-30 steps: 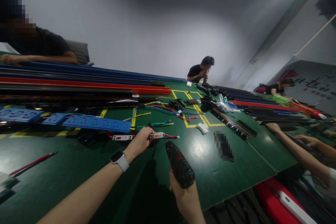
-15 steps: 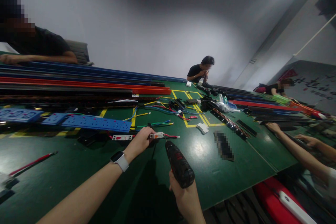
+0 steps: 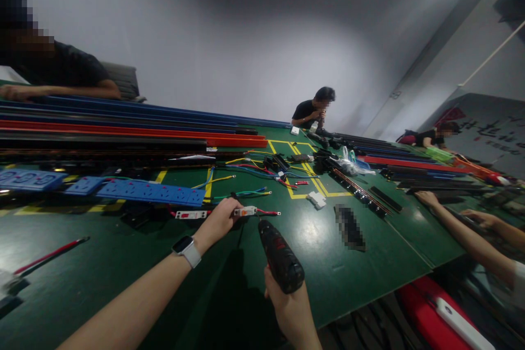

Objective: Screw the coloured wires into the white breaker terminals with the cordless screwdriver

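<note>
My left hand [image 3: 218, 221], with a white smartwatch on the wrist, is closed round a small white breaker module [image 3: 245, 211] lying on the green table [image 3: 123, 262]; a red wire runs out of its right end. My right hand [image 3: 290, 309] grips a black cordless screwdriver [image 3: 279, 256] by the handle. The tool's tip points at the module. A second white and red module [image 3: 191, 215] lies just to the left of my left hand.
Blue socket strips [image 3: 151, 193] and long red, blue and black rails [image 3: 123, 134] lie at the left. Loose coloured wires [image 3: 246, 193] and small parts sit inside yellow floor-tape markings. Another person's forearms [image 3: 463, 235] reach in from the right. Other people sit at the far side.
</note>
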Motion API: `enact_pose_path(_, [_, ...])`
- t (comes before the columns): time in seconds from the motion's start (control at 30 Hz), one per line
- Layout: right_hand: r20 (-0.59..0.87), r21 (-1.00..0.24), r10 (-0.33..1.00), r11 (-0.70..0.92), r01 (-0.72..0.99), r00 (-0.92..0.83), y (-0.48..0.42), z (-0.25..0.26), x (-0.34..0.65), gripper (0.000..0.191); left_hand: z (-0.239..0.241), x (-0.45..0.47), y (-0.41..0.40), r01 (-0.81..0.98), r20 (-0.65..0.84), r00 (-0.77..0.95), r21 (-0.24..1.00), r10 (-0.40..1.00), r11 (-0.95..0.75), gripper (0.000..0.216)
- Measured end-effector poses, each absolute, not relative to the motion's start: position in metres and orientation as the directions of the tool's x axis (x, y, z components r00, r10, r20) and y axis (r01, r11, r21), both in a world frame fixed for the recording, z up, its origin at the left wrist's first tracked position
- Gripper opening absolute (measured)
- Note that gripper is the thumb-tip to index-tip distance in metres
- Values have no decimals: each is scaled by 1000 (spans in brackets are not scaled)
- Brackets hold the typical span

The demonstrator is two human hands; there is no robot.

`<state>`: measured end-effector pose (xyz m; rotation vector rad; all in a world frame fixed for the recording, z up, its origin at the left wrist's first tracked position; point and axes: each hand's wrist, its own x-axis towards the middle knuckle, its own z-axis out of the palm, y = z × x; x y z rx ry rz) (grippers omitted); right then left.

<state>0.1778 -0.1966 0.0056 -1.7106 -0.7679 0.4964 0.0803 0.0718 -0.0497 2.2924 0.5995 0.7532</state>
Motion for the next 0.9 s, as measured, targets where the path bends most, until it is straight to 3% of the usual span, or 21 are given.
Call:
enact_pose_path(0.1, [19, -967, 776, -148, 210, 631, -197, 7, 183, 40, -49, 80, 71, 217, 361, 725, 688, 586, -692, 20])
enact_pose_path(0.9, [26, -961, 791, -148, 232, 611, -198, 0, 184, 40, -50, 81, 73, 201, 375, 722, 690, 581, -695, 19])
